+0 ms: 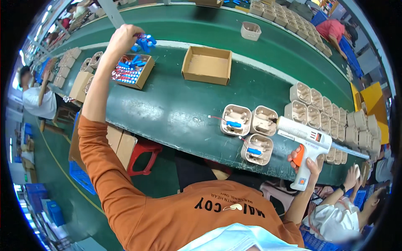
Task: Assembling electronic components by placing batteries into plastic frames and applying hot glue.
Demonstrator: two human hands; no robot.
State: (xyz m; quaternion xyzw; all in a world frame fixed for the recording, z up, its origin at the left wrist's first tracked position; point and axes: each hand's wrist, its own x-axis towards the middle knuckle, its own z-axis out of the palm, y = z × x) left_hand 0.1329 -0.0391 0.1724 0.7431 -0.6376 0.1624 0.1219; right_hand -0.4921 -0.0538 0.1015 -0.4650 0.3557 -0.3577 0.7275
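Note:
My left hand (124, 38) is raised at the far left, its fingers closed on a bunch of blue cylindrical batteries (145, 43) with thin wires. Below it stands a cardboard box (145, 74) holding more such batteries. A white glue gun (312, 144) with an orange trigger is gripped in my right hand (310, 168). The gun's nozzle points left, over the edge of a beige plastic housing (263, 109) that shows no battery. Beside it, another housing (225, 125) holds a blue battery (233, 124). A third, nearer housing (268, 158) also holds a blue battery (253, 151).
An open cardboard tray (207, 67) lies mid-table. Several beige housings (300, 111) stand in rows at the right. One housing (251, 31) sits on the green belt (190, 21) beyond. Co-workers are at both sides; a red stool (143, 157) stands below the table.

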